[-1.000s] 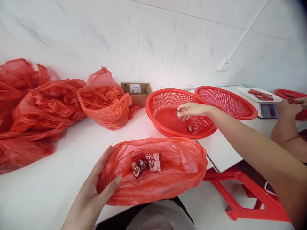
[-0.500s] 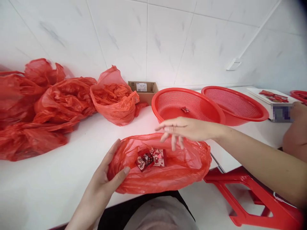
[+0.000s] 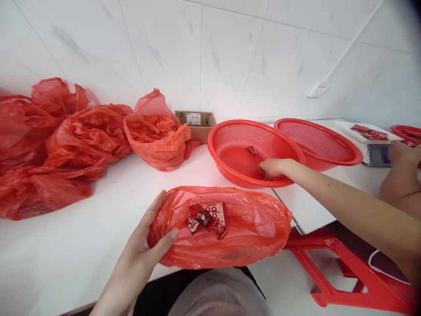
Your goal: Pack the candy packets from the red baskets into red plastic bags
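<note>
My left hand (image 3: 144, 245) grips the near left edge of a thin red plastic bag (image 3: 253, 252), thumb inside and fingers outside. The bag's mouth gapes wide at the table's front edge. Inside lie several small red-wrapped candies (image 3: 204, 217) and a pale pink-and-red patterned packet (image 3: 216, 211). My right hand (image 3: 273, 167) reaches down into the nearer red mesh basket (image 3: 226, 169), its fingers curled low and partly hidden. Something small and dark red shows just beneath them. One wrapped candy (image 3: 252, 149) lies farther back in that basket.
A second red basket (image 3: 329, 136) stands close on the right. Red plastic bags (image 3: 88, 136) are heaped at left, with an open bag of bags (image 3: 156, 149) and a cardboard box (image 3: 199, 127) behind. Another person's hand (image 3: 403, 153) is near a white tray (image 3: 344, 127); a red stool (image 3: 329, 281) stands below.
My right hand has moved from above the bag into the nearer basket. Another small red-wrapped candy now lies in the bag. My left hand keeps its hold.
</note>
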Demonstrator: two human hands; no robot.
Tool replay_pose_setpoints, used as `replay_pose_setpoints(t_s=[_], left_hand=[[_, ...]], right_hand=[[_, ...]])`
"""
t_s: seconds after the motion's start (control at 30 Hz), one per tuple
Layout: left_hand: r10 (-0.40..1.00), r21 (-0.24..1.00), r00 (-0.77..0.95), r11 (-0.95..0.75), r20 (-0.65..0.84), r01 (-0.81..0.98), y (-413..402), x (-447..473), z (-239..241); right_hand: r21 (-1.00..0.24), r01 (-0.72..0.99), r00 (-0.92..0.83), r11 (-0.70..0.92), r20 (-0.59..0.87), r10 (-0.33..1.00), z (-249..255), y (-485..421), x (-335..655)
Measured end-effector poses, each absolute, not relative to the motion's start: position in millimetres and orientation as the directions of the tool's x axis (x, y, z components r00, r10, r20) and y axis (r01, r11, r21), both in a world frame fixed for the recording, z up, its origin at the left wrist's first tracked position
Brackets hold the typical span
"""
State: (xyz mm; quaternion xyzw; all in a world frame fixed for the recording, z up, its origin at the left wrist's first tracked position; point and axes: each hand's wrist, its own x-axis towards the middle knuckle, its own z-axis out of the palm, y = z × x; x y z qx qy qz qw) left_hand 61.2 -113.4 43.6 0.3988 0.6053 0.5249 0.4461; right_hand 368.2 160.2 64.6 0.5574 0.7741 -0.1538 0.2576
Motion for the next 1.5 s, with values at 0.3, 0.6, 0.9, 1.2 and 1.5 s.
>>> replay_pose_setpoints(t_s=[0.3, 0.6, 0.9, 1.2, 1.5], left_hand=[[0.945, 0.989, -0.297, 0.151, -0.141, 0.010, -113, 61, 43], [0.952, 0.989, -0.276, 0.143, -0.131, 0.025, -109, 63, 43], [0.952, 0.989, -0.267, 0.144, -0.149, -0.038, -110, 63, 44], [0.942, 0.987, -0.299, 0.158, -0.152, -0.001, -111, 64, 44], [0.919, 0.980, -0.347, 0.199, -0.186, 0.004, -105, 62, 46]], right_hand=[[-0.668, 0.719, -0.540, 0.192, -0.363, 0.760, 102, 154, 368], [-0.904, 0.377, -0.766, 0.199, -0.184, 0.615, 138, 76, 317], [-0.768, 0.467, -0.691, 0.438, -0.009, 0.723, 119, 59, 276], [0.020, 0.947, -0.313, 0.322, -0.183, 0.932, 95, 211, 345], [-0.046, 0.934, -0.335, 0.355, -0.465, 0.819, 57, 242, 366]])
